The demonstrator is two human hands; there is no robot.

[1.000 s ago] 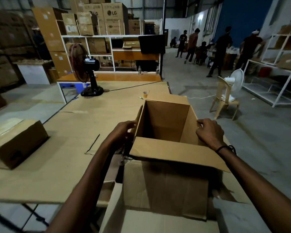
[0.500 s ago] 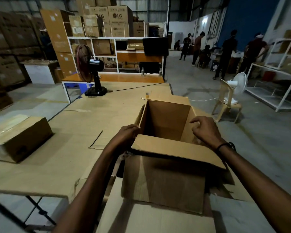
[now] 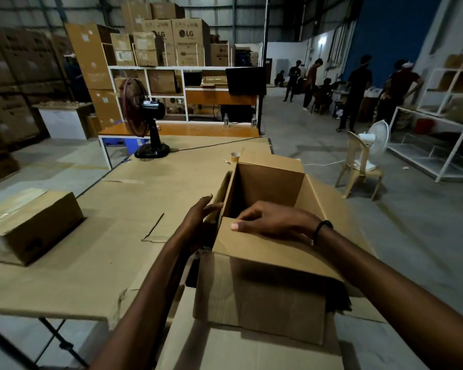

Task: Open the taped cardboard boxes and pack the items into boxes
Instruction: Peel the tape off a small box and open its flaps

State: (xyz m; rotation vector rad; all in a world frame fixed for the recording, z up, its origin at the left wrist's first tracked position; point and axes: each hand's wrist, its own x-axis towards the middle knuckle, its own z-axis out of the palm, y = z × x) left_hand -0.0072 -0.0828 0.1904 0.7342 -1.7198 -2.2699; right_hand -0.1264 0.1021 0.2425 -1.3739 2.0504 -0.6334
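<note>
the right hand (image 3: 274, 221) lies flat on the near flap of the open box (image 3: 267, 236), fingers straight, grip released, likely pressing it down to clear the mouth. the left hand (image 3: 201, 217) rests with straight fingers against the box's left flap, steadying it. left of the box, well apart on the worktop (image 3: 118, 236), sits a taped box (image 3: 30, 225); a fan (image 3: 145, 121) stands beyond.

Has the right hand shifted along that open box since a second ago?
Yes. The right hand has slid leftward from the open box's right wall to its near flap, and now lies close to the left hand.
</note>
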